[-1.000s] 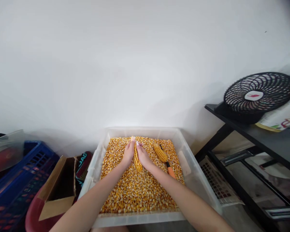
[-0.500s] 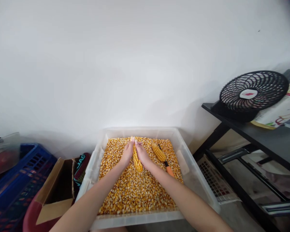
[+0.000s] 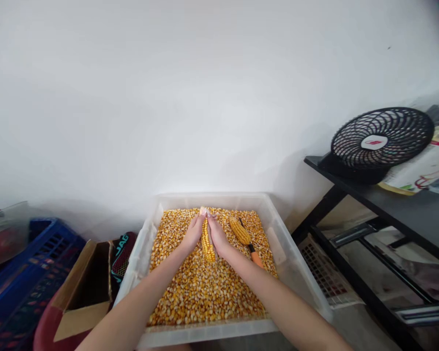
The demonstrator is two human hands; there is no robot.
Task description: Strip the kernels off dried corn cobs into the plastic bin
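A yellow corn cob (image 3: 207, 243) is held between my two hands, its near end pointing down toward me. My left hand (image 3: 194, 231) grips its left side and my right hand (image 3: 217, 234) its right, with the fingertips meeting near the far end. Both hands are over loose corn kernels (image 3: 201, 292) that fill much of a translucent plastic bin (image 3: 296, 258). A second corn cob (image 3: 240, 231) lies on the kernels to the right. Partly under it is a tool with an orange handle (image 3: 256, 259) and a dark shaft; its working end is hidden.
At right a black fan (image 3: 382, 141) stands on a dark shelf (image 3: 336, 170), with a plastic basket (image 3: 324, 273) below. On the left are an open cardboard box (image 3: 84, 287) in a red tub (image 3: 46, 319) and a blue crate (image 3: 25, 273). A white wall (image 3: 205, 97) rises behind the bin.
The held cob has turned slightly in my hands, and its near end has shifted a little. Both hands stay closed on it. The second cob and the orange-handled tool lie as before.
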